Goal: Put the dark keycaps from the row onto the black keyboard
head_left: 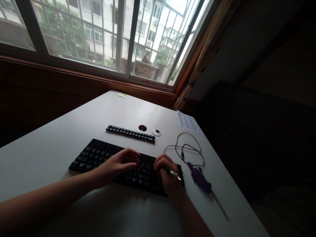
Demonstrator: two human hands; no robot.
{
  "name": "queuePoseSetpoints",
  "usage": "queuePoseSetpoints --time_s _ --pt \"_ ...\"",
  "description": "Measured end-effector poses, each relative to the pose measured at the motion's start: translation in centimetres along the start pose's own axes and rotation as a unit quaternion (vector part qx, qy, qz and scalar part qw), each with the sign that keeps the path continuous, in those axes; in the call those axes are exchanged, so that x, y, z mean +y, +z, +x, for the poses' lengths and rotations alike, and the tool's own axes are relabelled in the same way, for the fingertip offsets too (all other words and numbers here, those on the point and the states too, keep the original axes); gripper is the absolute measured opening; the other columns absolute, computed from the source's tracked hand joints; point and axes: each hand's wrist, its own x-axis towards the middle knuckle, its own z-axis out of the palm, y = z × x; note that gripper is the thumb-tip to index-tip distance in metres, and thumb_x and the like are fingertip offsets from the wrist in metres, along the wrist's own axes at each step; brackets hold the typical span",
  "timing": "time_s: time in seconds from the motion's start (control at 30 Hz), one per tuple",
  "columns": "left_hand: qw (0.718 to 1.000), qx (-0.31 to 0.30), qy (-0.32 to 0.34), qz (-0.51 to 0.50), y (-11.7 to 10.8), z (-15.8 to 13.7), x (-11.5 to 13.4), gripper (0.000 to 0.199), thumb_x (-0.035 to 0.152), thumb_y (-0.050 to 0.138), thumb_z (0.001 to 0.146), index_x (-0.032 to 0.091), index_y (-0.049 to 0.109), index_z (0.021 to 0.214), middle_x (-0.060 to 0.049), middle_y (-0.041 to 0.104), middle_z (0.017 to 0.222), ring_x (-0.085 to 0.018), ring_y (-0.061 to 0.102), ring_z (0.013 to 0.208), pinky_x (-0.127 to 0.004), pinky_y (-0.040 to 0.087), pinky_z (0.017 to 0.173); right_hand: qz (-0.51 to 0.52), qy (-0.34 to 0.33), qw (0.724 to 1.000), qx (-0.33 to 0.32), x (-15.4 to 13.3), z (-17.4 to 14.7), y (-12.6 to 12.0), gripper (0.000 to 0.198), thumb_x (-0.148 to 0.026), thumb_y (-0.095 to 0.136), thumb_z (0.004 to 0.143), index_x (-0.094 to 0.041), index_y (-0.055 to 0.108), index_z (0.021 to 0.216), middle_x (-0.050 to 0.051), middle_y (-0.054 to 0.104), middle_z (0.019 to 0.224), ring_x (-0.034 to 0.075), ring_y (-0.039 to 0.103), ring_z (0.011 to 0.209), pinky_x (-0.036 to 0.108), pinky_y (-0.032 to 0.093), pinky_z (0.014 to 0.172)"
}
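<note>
A black keyboard [85, 158] lies on the white table, and both hands are over it. My left hand [120, 164] is above its middle, with thumb and fingertips brought together around something small and dark that I cannot make out. My right hand [169, 174] is curled over the keyboard's right part. Its fingers are wrapped round a thin tool with a shiny metal end [175, 175], which sticks out towards the right; the rest is hidden by the hand. Behind the keyboard, a narrow strip of black keys [130, 133] lies in two rows.
A thin black cable [189, 148] lies coiled at the right. A purple-handled tool with a long thin shaft [201, 179] points towards the table's right edge. Farther back are a round cable hole [142, 128], its white cover [156, 132], a printed sheet [189, 122] and a yellow note [121, 95].
</note>
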Motion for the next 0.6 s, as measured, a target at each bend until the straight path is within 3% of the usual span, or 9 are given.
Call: queuePoseSetpoints --time_s 0.17,0.4,0.6 --pt "1.000 -0.002 -0.001 0.002 0.0 0.1 -0.1 0.036 0.030 0.076 0.080 0.023 0.063 0.113 -0.003 0.063 0.106 -0.021 0.061 0.101 -0.035 0.047 0.092 0.045 0.022 0.998 -0.044 -0.1 0.1 0.1 0.021 -0.004 0.043 0.074 -0.019 0.054 0.064 0.002 0.055 0.080 0.016 0.054 0.074 0.030 0.041 0.068" --pt "1.000 0.003 -0.004 -0.010 0.0 0.2 -0.1 0.035 0.030 0.076 0.080 0.023 0.063 0.112 -0.003 0.063 0.105 -0.020 0.063 0.099 -0.033 0.047 0.091 0.148 0.183 0.972 0.017 1.7 -0.3 0.2 0.015 -0.024 0.051 0.090 -0.020 0.064 0.085 -0.003 0.049 0.061 0.012 0.043 0.055 0.025 0.032 0.052" --pt "1.000 -0.004 -0.005 -0.027 0.1 0.1 -0.2 0.033 0.028 0.076 0.081 0.022 0.063 0.111 -0.002 0.063 0.104 -0.020 0.065 0.099 -0.032 0.048 0.089 0.145 0.203 0.967 0.060 1.8 -0.4 0.4 0.033 -0.043 0.046 0.098 -0.019 0.059 0.080 -0.005 0.047 0.052 0.010 0.041 0.047 0.024 0.030 0.048"
